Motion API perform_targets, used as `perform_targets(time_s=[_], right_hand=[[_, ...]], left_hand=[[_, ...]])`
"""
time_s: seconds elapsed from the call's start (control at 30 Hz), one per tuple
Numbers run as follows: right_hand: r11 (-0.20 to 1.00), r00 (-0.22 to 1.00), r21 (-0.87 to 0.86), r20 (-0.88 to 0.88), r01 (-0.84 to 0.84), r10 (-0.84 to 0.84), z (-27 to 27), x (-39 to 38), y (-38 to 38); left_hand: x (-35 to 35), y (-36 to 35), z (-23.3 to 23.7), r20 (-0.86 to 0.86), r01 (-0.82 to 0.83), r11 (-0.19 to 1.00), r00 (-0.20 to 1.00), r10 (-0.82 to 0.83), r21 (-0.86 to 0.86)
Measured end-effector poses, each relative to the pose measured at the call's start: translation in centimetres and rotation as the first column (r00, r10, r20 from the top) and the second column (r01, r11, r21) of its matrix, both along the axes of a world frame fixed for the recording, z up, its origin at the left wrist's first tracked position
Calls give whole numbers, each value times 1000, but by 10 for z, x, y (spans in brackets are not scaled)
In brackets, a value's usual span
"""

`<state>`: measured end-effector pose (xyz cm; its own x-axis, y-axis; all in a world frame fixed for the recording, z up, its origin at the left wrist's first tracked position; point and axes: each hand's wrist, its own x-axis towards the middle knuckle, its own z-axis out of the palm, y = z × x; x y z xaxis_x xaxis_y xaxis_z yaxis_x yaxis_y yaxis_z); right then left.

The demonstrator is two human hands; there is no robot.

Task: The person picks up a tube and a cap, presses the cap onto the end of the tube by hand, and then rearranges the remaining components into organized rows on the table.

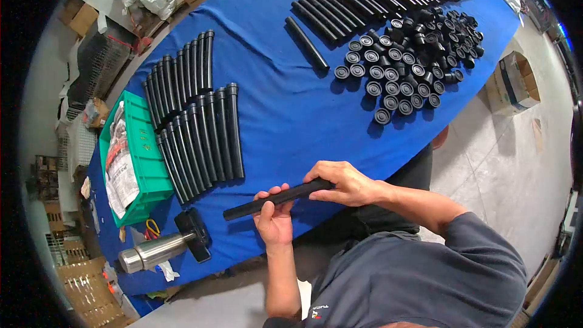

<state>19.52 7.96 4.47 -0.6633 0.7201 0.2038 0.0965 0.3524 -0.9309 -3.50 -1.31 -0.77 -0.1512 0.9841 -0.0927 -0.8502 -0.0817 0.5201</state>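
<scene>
A black tube (248,208) is held across the front of the table, its left end free and pointing to the lower left. My left hand (276,222) supports it near the middle, with thumb and fingers wrapped around it. At the tube's other end my right hand (347,184) grips it between thumb and fingers, which hide the tip. Left of my hands, black tubes with wider capped ends (209,140) lie side by side in two rows. Loose black round caps (392,73) are heaped on the right, many with ringed faces upward.
Plain black tubes (331,9) are stacked at the back of the blue-covered table (267,121), with one single tube (307,44) apart. A green crate (152,164) with newspaper, a steel flask (152,253) and a black phone-like device (194,235) stand left. A cardboard box (513,85) is on the floor.
</scene>
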Motion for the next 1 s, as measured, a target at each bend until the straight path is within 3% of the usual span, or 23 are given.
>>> perform_targets(time_s=[0.17,0.3,0.4,0.5,0.7,0.8,1.0], right_hand=[[998,995,3,-82,55,-54,-6,-5,-5],[998,999,-54,-9,43,-44,0,-3,-5],[997,1000,70,-9,23,-22,2,-1,0],[998,994,57,107,-37,31,10,3,4],[985,995,-172,102,17,1,8,4,4],[996,997,38,11,80,-81,-5,-1,-3],[999,996,-23,85,41,-39,3,2,-4]], left_hand=[[-2,-1,-3,30,2,1000,1000,-2,6],[0,-1,0,9,-16,1000,1000,16,-3],[2,0,0,19,-31,1000,999,31,-1],[4,2,3,50,-29,1000,998,29,2],[6,3,8,-15,15,1000,1000,-14,12],[7,5,13,8,1,999,1000,-1,-45],[3,3,4,45,41,999,998,-42,16]])
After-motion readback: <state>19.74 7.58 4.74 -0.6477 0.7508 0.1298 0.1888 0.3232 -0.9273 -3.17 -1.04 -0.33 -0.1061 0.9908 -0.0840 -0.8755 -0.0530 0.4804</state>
